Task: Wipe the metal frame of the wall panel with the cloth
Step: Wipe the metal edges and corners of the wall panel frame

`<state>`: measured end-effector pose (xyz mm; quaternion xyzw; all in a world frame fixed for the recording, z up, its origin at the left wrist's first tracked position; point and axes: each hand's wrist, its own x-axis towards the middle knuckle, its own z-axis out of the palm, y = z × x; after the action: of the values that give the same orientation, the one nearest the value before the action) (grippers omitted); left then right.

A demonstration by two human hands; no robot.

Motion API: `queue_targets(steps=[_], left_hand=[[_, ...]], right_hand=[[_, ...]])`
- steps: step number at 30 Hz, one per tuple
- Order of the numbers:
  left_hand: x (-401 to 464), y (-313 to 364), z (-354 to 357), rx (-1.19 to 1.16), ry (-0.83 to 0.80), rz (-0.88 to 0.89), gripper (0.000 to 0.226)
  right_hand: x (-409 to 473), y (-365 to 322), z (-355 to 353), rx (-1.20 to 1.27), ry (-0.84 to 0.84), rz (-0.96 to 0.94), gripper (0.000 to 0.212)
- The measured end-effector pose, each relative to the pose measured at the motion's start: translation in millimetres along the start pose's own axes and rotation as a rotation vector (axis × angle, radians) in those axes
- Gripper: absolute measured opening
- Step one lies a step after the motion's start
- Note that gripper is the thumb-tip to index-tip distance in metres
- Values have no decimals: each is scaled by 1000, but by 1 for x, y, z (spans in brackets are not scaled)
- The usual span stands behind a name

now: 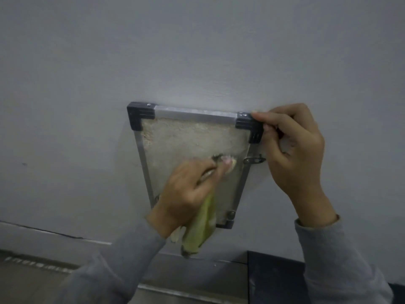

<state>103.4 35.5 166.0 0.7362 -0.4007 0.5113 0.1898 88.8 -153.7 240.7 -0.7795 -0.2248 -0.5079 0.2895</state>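
Note:
A small wall panel with a silver metal frame (195, 115) and black plastic corner caps (140, 116) hangs on the grey wall; its inside is a rough beige surface. My left hand (186, 189) grips a green and white cloth (201, 229) and presses its bunched end against the panel's face near the right side. The rest of the cloth hangs below my wrist. My right hand (291, 150) holds the panel's top right corner cap, fingers curled round its edge. A small metal latch (254, 160) sits on the right frame bar, between my two hands.
The grey wall (197, 51) fills most of the view. Below it runs a pale skirting strip (43, 231), then a tiled floor (28, 279). A dark block (274, 279) stands at the lower right by the wall.

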Motion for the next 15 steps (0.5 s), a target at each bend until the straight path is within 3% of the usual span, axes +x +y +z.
queue_targets(steps=[6, 11, 15], left_hand=[[46, -5, -1, 75, 116, -12, 27], [37, 3, 6, 75, 25, 9, 31], [32, 10, 9, 144, -19, 40, 14]], right_hand=[[3, -4, -3, 34, -47, 3, 29], [3, -5, -2, 24, -34, 21, 27], [3, -5, -1, 36, -27, 31, 27]])
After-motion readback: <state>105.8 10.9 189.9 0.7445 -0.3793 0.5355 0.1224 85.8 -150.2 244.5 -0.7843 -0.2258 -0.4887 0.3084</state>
